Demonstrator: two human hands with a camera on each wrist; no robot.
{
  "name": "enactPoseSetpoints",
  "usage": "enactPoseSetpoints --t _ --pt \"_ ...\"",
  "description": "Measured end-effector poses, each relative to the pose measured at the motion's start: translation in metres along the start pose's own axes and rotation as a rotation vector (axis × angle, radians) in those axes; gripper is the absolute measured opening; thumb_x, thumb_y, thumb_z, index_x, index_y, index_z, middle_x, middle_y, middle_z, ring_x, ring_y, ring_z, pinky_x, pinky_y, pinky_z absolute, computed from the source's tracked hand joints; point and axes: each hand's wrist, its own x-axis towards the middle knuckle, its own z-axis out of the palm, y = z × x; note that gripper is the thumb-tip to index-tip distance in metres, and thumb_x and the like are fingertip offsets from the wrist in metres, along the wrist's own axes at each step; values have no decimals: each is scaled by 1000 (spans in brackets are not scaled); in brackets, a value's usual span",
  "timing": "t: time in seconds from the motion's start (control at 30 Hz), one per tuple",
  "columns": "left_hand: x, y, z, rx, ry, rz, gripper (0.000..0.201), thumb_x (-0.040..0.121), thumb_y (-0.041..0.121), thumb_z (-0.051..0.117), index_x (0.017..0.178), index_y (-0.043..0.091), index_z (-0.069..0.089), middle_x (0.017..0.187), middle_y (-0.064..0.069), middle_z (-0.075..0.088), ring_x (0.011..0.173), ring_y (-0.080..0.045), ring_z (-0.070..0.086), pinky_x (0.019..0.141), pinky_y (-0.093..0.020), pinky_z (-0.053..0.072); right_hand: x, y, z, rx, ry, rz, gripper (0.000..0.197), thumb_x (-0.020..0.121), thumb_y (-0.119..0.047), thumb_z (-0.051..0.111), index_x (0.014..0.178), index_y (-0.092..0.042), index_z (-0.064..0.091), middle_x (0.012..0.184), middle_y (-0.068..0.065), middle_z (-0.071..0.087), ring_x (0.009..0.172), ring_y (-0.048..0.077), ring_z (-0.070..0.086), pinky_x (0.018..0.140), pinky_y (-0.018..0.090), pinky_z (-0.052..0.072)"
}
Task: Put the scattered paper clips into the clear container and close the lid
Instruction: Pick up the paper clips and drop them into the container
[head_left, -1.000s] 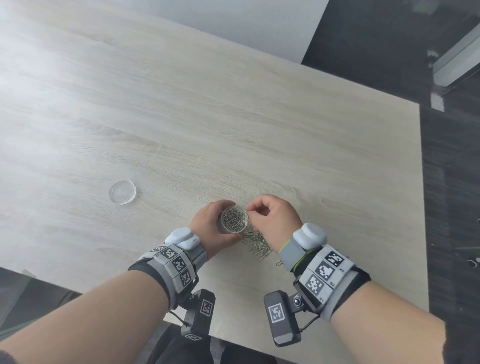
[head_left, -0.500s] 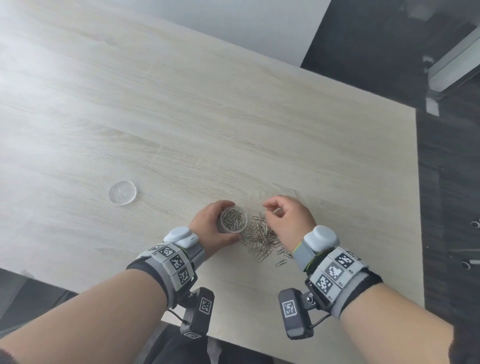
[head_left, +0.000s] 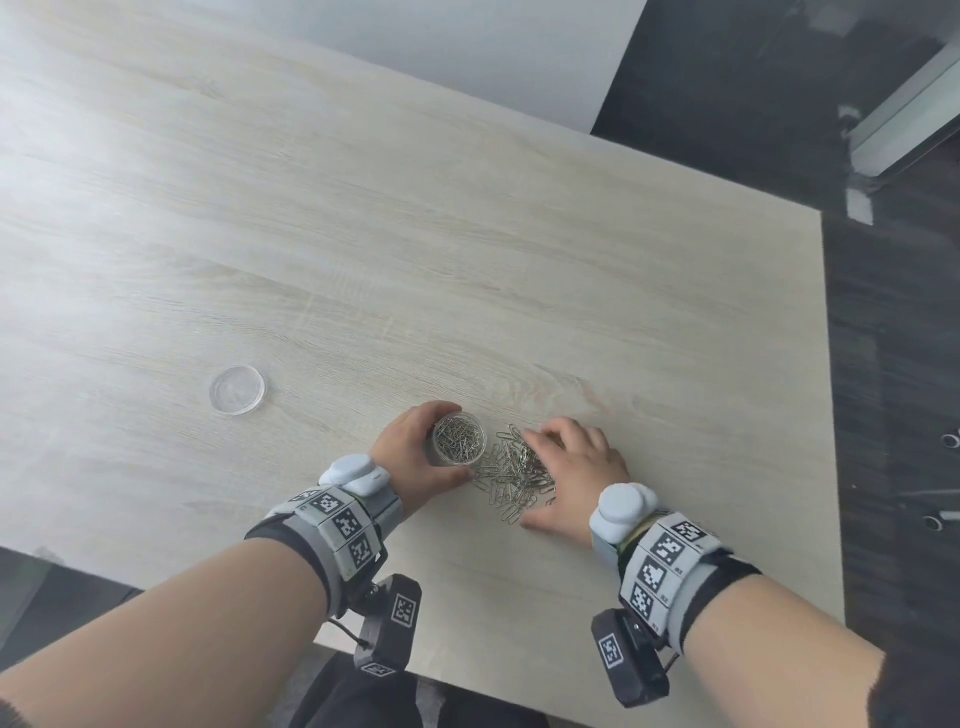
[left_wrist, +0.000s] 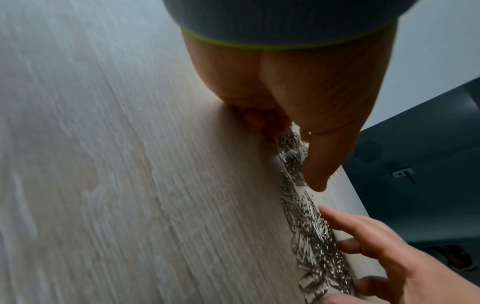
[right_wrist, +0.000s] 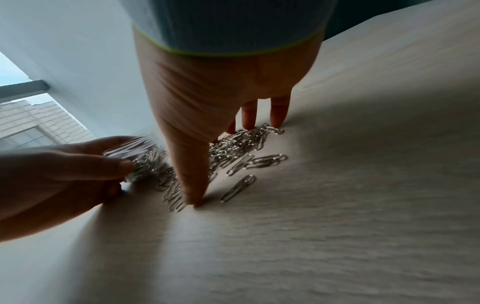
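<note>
Pale wood-grain surface (head_left: 467, 249); dark floor (head_left: 893, 364) to the right, white wall beyond the far edge. Left hand (head_left: 410, 462) curled round the clear container (head_left: 460, 437), part-filled, near the front edge. Right hand (head_left: 576, 473) spread, fingers straight, on the paper clips (head_left: 511, 470) just beside it. Lid (head_left: 237, 389) lay apart to the left. Wide bare surface beyond.
</note>
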Motion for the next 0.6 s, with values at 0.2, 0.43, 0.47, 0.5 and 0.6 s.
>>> enactPoseSetpoints --t 0.2,0.43,0.47,0.5,0.6 --pt "-1 0 0 -1 14 -3 76 61 42 80 130 26 54 120 7 60 111 -13 55 98 -33 45 5 0 2 130 53 -42 51 80 -40 66 129 -38 51 124 -7 46 117 21 42 92 32 42" --pt "1 1 -2 4 3 -9 74 66 33 87 131 25 54 126 6 60 116 -12 55 102 -33 44 5 9 3 256 85 28 29 85 -26 60 112 -35 65 112 -10 57 105 15 55 84 28 46" --pt "1 1 -2 2 4 -13 74 66 33 87 131 26 53 125 7 60 115 -12 55 101 -33 44 5 11 2 269 85 45 27 85 -26 60 111 -35 66 112 -10 57 103 15 56 84 28 46" --pt "1 1 -2 -1 6 -17 74 66 34 87 131 27 53 125 8 60 114 -11 55 101 -33 45 5 12 2 281 84 59 26 85 -26 61 110 -34 66 112 -10 58 102 14 57 83 26 45" --pt "1 2 -2 -3 3 -19 74 66 34 87 131 27 53 124 9 60 114 -10 55 101 -31 45 4 18 2 324 87 96 23 85 -23 61 106 -32 68 109 -9 60 99 13 57 83 23 42"
